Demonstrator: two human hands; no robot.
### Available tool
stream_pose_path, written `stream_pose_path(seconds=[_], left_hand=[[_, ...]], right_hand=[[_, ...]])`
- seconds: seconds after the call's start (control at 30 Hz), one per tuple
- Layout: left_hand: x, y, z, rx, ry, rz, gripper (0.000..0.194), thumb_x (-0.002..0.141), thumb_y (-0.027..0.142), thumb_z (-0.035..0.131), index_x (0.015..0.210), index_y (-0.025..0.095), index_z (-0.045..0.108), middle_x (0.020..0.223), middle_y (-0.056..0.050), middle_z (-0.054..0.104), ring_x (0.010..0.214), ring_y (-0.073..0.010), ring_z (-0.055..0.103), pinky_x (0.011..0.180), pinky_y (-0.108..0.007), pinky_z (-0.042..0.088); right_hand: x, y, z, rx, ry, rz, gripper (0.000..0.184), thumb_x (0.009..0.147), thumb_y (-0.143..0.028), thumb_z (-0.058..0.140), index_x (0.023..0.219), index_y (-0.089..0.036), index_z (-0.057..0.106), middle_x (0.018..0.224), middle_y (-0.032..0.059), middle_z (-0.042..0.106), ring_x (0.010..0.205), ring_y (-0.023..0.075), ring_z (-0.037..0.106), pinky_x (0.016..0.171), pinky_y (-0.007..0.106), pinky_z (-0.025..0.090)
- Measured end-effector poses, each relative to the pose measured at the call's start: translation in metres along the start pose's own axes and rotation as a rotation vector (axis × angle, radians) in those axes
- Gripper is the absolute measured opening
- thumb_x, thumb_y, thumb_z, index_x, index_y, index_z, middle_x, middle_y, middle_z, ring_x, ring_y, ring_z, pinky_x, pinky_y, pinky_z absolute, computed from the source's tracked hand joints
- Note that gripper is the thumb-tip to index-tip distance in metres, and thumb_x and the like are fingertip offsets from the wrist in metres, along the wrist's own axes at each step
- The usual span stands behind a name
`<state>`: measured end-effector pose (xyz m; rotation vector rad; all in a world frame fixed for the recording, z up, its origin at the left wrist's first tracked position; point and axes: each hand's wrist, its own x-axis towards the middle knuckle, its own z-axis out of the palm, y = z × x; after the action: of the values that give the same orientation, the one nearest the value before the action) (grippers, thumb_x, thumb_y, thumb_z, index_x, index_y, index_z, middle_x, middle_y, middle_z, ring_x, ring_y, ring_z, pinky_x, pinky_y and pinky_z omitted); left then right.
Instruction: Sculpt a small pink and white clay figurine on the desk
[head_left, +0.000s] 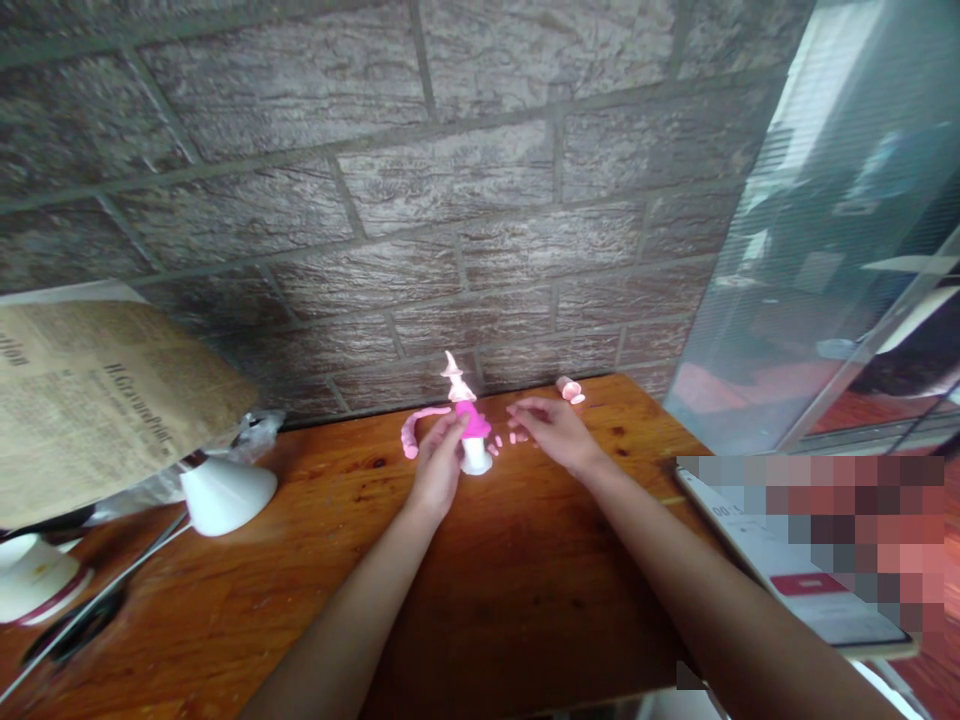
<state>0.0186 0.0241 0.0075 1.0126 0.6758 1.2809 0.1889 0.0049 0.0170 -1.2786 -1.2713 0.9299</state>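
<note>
A small figure [460,388] with a pointed hat, pale pink at the top, stands upright on the wooden table. Its lower part is a bright pink skirt-like piece [474,422] that looks like modelling clay, above a white stand [475,458]. My left hand [441,460] is closed on the left side of the bright pink piece. Just right of the figure, my right hand [551,428] is closed in a pinch, apart from it; what its fingertips hold is too small to make out. Little pink bits [497,442] lie between the hands. Left of the figure curves a long pink strip [409,436].
A pale pink cup-like piece [569,389] lies near the table's back edge. On the left stand a white cone-shaped object [227,494], a paper-wrapped bundle [90,400] and a white container [37,580]. A stone-patterned wall [450,200] rises behind. A tablet-like screen [795,560], partly pixelated, is at right.
</note>
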Motion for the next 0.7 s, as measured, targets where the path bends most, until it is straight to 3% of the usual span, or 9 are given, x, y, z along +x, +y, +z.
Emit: stream_pose_path(seconds=[0.13,0.23,0.37,0.53,0.63,0.7], left_hand=[[0.006,0.006,-0.006,0.016,0.126,0.089,0.037,0.062,0.041,0.08,0.086,0.017,0.068,0.088,-0.003,0.073,0.086,-0.0191,0.068,0.077,-0.028,0.049],[0.008,0.007,-0.008,0.015,0.149,0.087,0.036,0.062,0.041,0.08,0.085,0.017,0.068,0.084,-0.003,0.072,0.085,-0.0189,0.068,0.076,-0.027,0.049],[0.004,0.004,-0.004,-0.007,0.043,0.046,0.036,0.065,0.041,0.078,0.087,0.015,0.067,0.08,-0.004,0.072,0.073,-0.0192,0.068,0.068,-0.03,0.05],[-0.005,0.004,0.003,-0.012,-0.135,-0.111,0.043,0.068,0.046,0.074,0.093,0.012,0.068,0.081,-0.008,0.072,0.062,-0.0171,0.065,0.058,-0.029,0.049],[-0.006,0.006,0.004,-0.025,-0.163,-0.116,0.04,0.068,0.045,0.074,0.092,0.013,0.068,0.08,-0.008,0.071,0.067,-0.0195,0.067,0.057,-0.028,0.049],[-0.003,0.006,0.003,-0.04,-0.13,-0.043,0.035,0.07,0.042,0.074,0.091,0.014,0.069,0.082,-0.008,0.072,0.073,-0.0202,0.068,0.062,-0.029,0.051]], right_hand=[[0.004,0.006,-0.003,-0.132,0.129,-0.102,0.014,0.086,-0.027,0.057,0.086,-0.017,0.066,0.08,0.0035,0.072,0.055,0.0115,0.064,0.063,0.026,0.052],[0.004,0.006,-0.004,-0.184,0.189,-0.121,0.014,0.085,-0.027,0.056,0.089,-0.018,0.066,0.085,0.005,0.073,0.058,0.0128,0.065,0.066,0.028,0.054],[0.003,0.007,-0.003,-0.174,0.223,-0.15,0.015,0.085,-0.025,0.056,0.095,-0.019,0.066,0.088,0.0046,0.073,0.062,0.0131,0.067,0.07,0.029,0.055],[0.0,0.006,0.001,-0.22,0.162,-0.223,0.027,0.083,-0.025,0.059,0.11,-0.019,0.062,0.103,0.0064,0.071,0.061,0.0114,0.065,0.069,0.029,0.055],[0.0,0.004,0.0,-0.25,0.166,-0.247,0.029,0.083,-0.026,0.058,0.111,-0.019,0.062,0.113,0.0085,0.068,0.058,0.0105,0.064,0.069,0.03,0.056],[0.002,0.004,-0.005,-0.27,0.239,-0.235,0.027,0.083,-0.028,0.058,0.108,-0.019,0.064,0.112,0.0083,0.069,0.064,0.0123,0.066,0.074,0.031,0.055]])
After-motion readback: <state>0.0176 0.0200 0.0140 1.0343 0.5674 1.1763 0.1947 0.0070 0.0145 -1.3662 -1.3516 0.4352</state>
